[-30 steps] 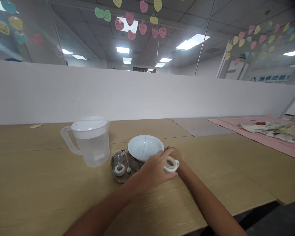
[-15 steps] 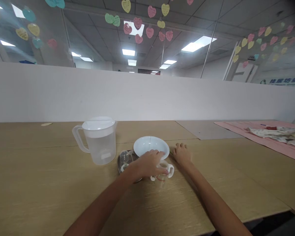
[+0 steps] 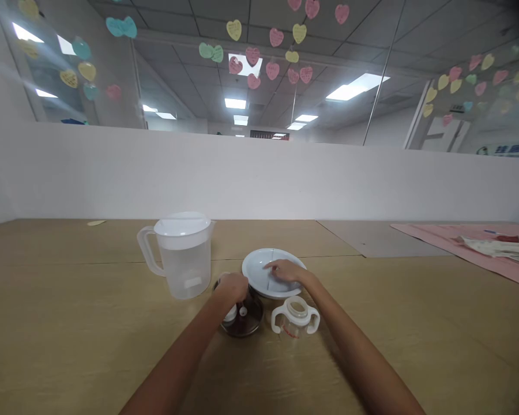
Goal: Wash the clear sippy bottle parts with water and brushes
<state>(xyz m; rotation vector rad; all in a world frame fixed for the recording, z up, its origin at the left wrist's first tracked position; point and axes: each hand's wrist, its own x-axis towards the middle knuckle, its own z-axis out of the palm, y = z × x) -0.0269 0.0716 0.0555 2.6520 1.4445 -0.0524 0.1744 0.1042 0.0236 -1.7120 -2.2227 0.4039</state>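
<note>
My left hand [image 3: 234,286] is over a dark round metal dish [image 3: 251,327], its fingers closed and pointing down. What they pinch, if anything, is hidden. Beneath it a small white ball-shaped piece [image 3: 243,311] and a white part [image 3: 230,314] show in the dish. My right hand [image 3: 286,270] reaches over a white bowl [image 3: 257,260], index finger stretched out toward its inside and the other fingers partly curled. Nothing shows in that hand. Just in front of the bowl stands a clear baby bottle body [image 3: 296,329] with a white two-handled ring, upright and without a lid.
A translucent lidded pitcher [image 3: 185,268] holding some clear liquid stands left of the dish. At the far right a pink cloth [image 3: 432,233] carries a crumpled white-and-red fabric item [image 3: 499,248]. A low white wall [image 3: 259,178] runs along the table's back edge.
My left hand has let go of the baby bottle and moved left over the metal dish. My right hand has moved from the table left over the bowl. The view has shifted slightly.
</note>
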